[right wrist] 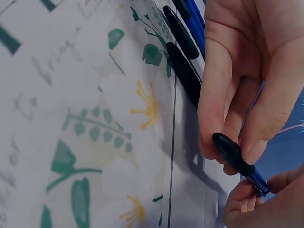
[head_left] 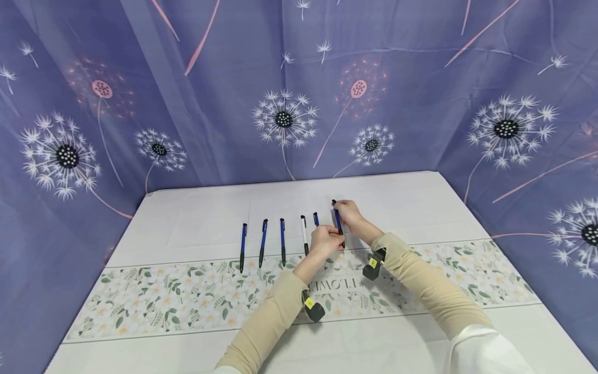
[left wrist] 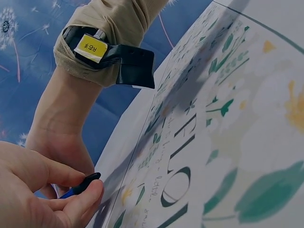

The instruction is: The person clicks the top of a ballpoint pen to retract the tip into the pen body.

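Observation:
A blue pen (head_left: 338, 221) with a black grip and clip is held between the two hands, at the right end of a row of pens. My left hand (head_left: 325, 240) pinches its black lower end (right wrist: 232, 151) between thumb and fingers. Farther from me, my right hand (head_left: 349, 214) holds the clip end, its fingers also seen low in the right wrist view. Just left of the hands lie a white pen (head_left: 304, 231) and a blue pen (head_left: 316, 218), partly covered by my left hand.
Several blue pens, among them a leftmost pen (head_left: 243, 246) and a nearby one (head_left: 282, 241), lie roughly parallel on the white tabletop (head_left: 201, 218). A floral printed band (head_left: 187, 296) crosses the table. Behind it hangs a purple dandelion curtain (head_left: 224, 135).

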Tool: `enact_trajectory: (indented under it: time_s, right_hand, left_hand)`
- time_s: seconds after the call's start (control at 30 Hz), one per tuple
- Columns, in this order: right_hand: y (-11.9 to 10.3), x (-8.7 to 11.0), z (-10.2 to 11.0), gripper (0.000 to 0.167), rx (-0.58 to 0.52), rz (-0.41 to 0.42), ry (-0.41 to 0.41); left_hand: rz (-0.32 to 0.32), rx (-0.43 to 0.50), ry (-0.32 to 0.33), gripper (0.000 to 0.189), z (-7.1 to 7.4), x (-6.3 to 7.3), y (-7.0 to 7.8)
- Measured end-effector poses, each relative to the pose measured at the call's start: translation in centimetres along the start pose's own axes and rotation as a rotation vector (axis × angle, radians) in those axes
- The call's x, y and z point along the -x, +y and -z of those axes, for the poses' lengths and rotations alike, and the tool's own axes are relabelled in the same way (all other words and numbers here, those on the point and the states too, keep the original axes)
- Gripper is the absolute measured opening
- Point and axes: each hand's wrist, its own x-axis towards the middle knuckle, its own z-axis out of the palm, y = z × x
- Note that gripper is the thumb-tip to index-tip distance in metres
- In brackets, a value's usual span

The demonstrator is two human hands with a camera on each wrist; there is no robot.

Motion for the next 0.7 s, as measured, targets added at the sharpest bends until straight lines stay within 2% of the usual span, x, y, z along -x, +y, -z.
enact_trajectory:
  time_s: [0.1, 0.23, 0.47, 0.7]
  right_hand:
    - [0.1, -0.08, -0.1, 0.023, 0.033, -0.018, 0.032]
    - [0.02, 0.11, -0.19, 0.047, 0.092, -0.029, 0.048]
    - [-0.03, 0.18, -0.23, 0.05, 0.113, -0.037, 0.054]
    - [0.04, 0.31, -0.15, 0.05, 0.182, -0.041, 0.042]
  left_hand:
    - [-0.002, -0.027, 0.004, 0.027, -0.01, 0.06, 0.01]
    - [-0.009, -0.053, 0.01, 0.028, -0.01, 0.03, -0.04]
    - [-0.024, -0.099, 0.02, 0.024, -0.07, -0.11, -0.28]
    - [-0.042, -0.179, 0.032, 0.018, -0.12, -0.07, -0.19]
